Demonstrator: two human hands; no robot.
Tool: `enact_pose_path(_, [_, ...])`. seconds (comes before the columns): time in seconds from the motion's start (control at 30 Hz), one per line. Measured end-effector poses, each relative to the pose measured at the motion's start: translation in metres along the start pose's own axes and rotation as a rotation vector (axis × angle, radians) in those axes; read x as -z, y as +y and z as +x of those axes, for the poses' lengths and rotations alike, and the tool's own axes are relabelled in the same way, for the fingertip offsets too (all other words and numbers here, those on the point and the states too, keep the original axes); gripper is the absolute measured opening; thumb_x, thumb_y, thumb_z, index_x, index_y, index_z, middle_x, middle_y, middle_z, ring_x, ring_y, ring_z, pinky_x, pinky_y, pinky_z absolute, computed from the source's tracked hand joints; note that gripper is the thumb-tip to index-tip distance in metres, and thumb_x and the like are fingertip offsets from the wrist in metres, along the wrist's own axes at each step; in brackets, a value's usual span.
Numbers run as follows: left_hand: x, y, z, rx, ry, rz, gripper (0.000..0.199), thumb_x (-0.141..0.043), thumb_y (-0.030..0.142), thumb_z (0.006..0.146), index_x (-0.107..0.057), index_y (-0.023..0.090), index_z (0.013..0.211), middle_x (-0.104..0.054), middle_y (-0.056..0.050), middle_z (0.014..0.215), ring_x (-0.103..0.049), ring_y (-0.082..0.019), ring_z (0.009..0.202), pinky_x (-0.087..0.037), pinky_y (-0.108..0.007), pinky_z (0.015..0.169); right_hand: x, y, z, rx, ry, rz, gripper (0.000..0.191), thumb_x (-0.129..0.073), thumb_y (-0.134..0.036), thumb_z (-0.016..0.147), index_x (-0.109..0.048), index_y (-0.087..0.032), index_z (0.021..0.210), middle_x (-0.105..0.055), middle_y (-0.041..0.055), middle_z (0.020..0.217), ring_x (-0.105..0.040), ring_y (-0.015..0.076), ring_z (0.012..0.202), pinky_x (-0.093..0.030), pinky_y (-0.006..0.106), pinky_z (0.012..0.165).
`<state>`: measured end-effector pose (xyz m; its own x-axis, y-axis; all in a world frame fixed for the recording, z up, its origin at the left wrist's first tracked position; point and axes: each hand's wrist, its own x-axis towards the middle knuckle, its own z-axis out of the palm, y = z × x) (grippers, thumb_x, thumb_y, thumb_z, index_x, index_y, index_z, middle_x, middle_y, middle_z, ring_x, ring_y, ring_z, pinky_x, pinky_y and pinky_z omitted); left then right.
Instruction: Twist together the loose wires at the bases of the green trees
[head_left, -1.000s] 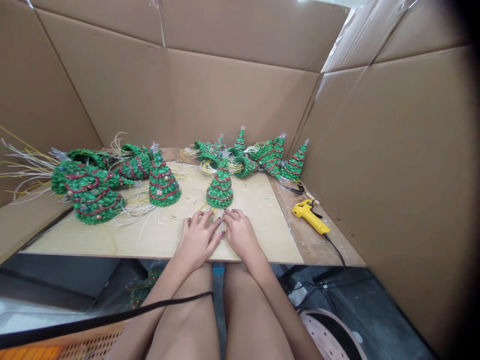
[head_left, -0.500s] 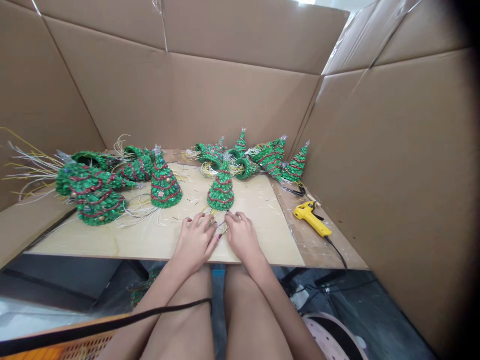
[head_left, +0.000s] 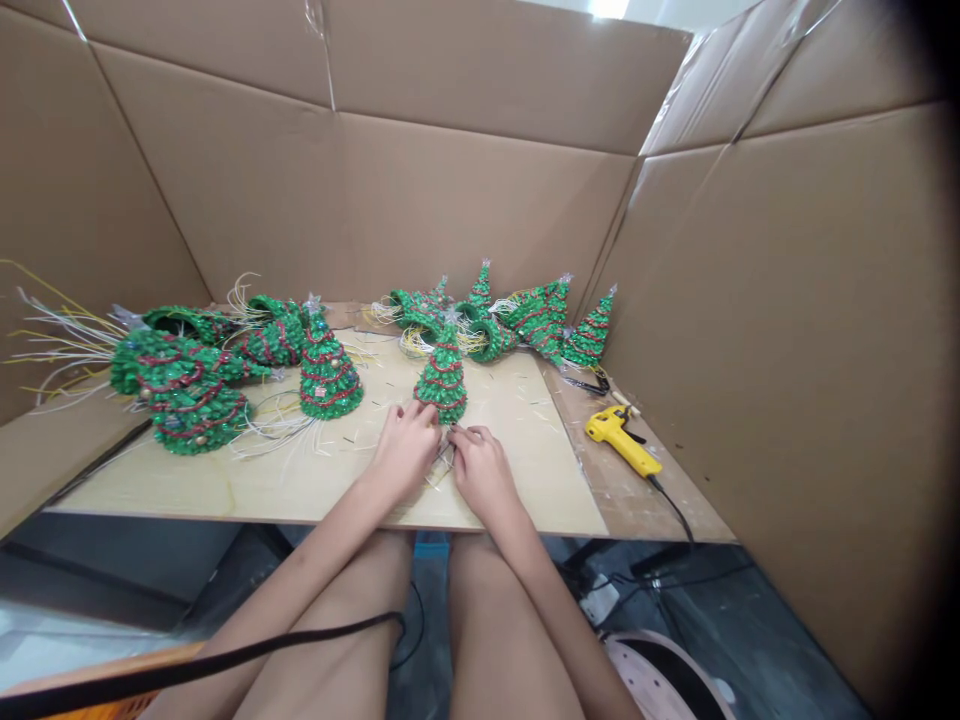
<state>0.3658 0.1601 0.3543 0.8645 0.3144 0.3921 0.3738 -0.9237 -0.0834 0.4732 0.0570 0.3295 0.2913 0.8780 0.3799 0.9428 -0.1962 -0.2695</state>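
We saw a yellow plastic glue gun [head_left: 624, 440] with a black cord [head_left: 676, 509] on our bench's [head_left: 525, 505] right side, brown cardboard walls [head_left: 480, 190] behind, and an orange basket [head_left: 161, 662] lower left.

Both hands' fingers [head_left: 459, 432] at thin wires [head_left: 442, 462] below a small green tree [head_left: 441, 375].

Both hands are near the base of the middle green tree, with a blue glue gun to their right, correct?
Not the colour: the head view shows a yellow glue gun. It does lie to the right of the left hand and right hand, both near the base of the middle green tree.
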Motion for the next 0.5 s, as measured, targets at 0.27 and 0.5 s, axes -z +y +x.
enact_pose_path(0.27, [-0.0101, 0.0007, -0.0076, -0.007, 0.037, 0.018, 0.015, -0.047, 0.017, 0.088, -0.062, 0.017, 0.09, -0.059, -0.011, 0.098, -0.05, -0.028, 0.099, -0.037, -0.044, 0.082, -0.0008, 0.0016, 0.0009, -0.014, 0.013, 0.037, 0.033, -0.045, -0.007, 0.085, -0.062, -0.018, 0.112, -0.063, 0.0049, 0.12, -0.05, 0.0195, 0.107, -0.041, 0.032, 0.095])
enact_pose_path(0.5, [-0.0025, 0.0087, 0.0019, 0.002, -0.088, 0.081, 0.02, -0.044, 0.007, 0.085, -0.063, 0.012, 0.091, -0.057, -0.015, 0.1, -0.05, -0.031, 0.1, -0.039, -0.043, 0.078, 0.0009, 0.0013, 0.0009, -0.021, 0.019, 0.056, 0.035, -0.044, -0.006, 0.085, -0.062, -0.019, 0.112, -0.064, 0.0059, 0.118, -0.051, 0.0197, 0.104, -0.042, 0.032, 0.091])
